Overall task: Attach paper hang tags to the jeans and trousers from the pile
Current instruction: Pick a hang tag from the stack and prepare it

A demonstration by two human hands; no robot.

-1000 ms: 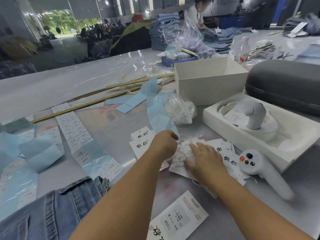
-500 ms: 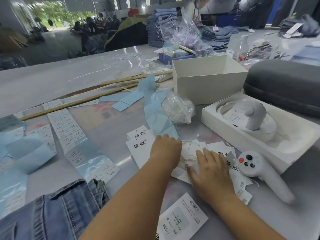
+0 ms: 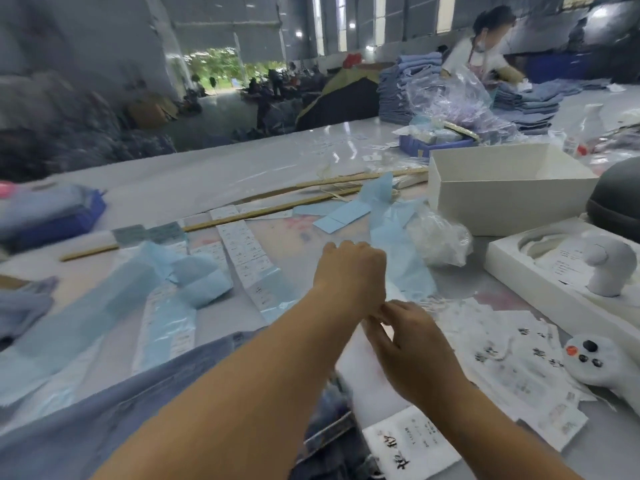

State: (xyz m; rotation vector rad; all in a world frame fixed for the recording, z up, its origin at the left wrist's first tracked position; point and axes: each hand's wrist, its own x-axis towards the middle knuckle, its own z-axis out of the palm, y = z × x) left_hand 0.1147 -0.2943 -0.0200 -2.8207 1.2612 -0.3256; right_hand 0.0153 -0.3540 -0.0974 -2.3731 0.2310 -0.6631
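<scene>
Hands meeting over the hang tags

At frame centre the left hand (image 3: 351,271) is closed in a loose fist, touching the right hand's (image 3: 412,351) pinched fingertips; what they grip cannot be told. White paper hang tags (image 3: 512,368) lie lower right, blue denim jeans (image 3: 145,410) lower left

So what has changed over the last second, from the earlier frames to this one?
Both hands have lifted off the pile of hang tags. The left hand and right hand now meet above the table, fingers pinched together, apparently on something small; blur hides what. The camera swung left, so the jeans look closer. The white box and controller stayed put.
</scene>
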